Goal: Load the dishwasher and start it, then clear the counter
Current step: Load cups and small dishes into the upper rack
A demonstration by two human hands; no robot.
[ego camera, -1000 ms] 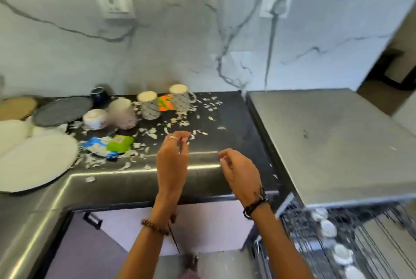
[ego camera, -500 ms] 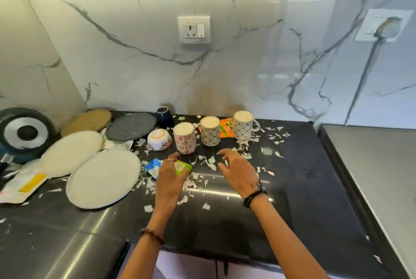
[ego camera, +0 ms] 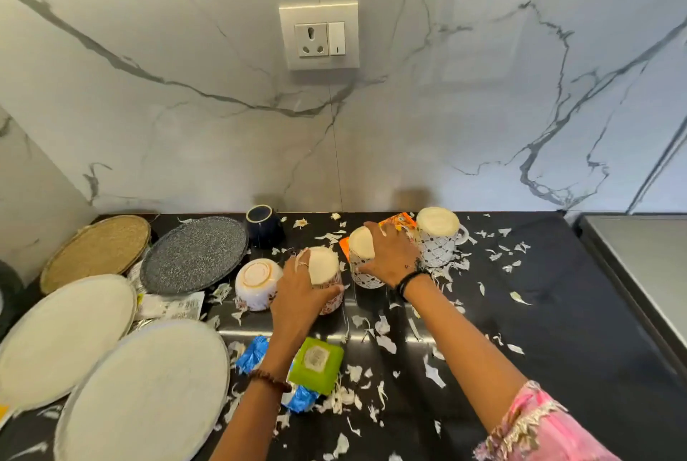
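Note:
On the black counter (ego camera: 557, 312) stand several upturned cups. My left hand (ego camera: 297, 291) is wrapped around a floral mug (ego camera: 324, 267). My right hand (ego camera: 390, 256) grips a white mug with a dark lattice pattern (ego camera: 361, 243). A second lattice mug (ego camera: 438, 237) with a handle stands just right of it. An upturned small white bowl (ego camera: 256, 284) sits left of my left hand, and a dark blue cup (ego camera: 263, 224) stands behind it near the wall.
Two white plates (ego camera: 145, 393) (ego camera: 63, 338), a speckled grey plate (ego camera: 193, 254) and a woven mat (ego camera: 96, 250) lie at the left. A green packet (ego camera: 318, 364), blue wrapper (ego camera: 252, 352), orange packet (ego camera: 399, 220) and white peel scraps litter the counter. A steel surface (ego camera: 647, 274) adjoins at the right.
The view swung left from the dishwasher rack to the counter. Both hands reached forward and closed on the two mugs.

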